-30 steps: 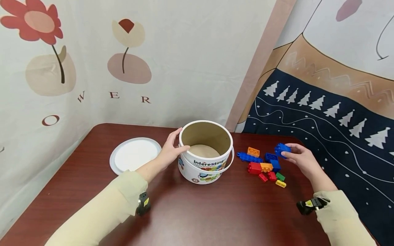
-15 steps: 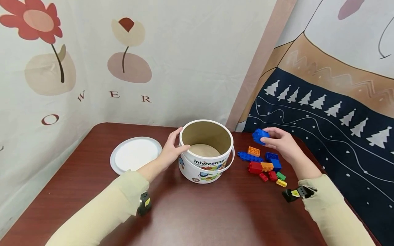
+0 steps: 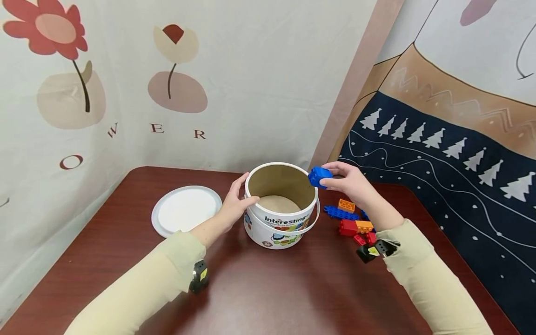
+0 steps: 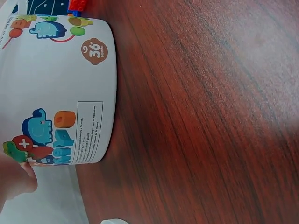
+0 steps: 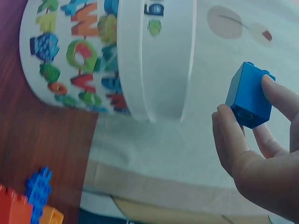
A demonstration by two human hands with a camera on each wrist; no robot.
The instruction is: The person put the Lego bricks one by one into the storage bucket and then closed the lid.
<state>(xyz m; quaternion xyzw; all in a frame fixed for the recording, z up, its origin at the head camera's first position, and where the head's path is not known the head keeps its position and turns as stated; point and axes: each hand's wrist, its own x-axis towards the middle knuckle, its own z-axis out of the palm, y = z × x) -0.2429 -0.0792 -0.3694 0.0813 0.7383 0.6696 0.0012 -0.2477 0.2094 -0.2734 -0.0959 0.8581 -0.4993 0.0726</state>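
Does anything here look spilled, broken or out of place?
Nothing stands out. The bucket stands upright, the left hand at its rim; the lid lies flat; the right hand holds a blue block, and the other visible blocks look undamaged.

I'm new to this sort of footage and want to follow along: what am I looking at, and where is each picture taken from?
There is no machine here: a person works with two bare hands. The wide view comes from a camera on the head; the other two come from the left wrist camera and the right wrist camera.

On the red-brown table stands an open white bucket, with a round white lid lying to its left. More toy blocks lie to its right, some partly hidden.

The left hand holds the bucket at its top edge. The right hand pinches a blue block beside the bucket's top.
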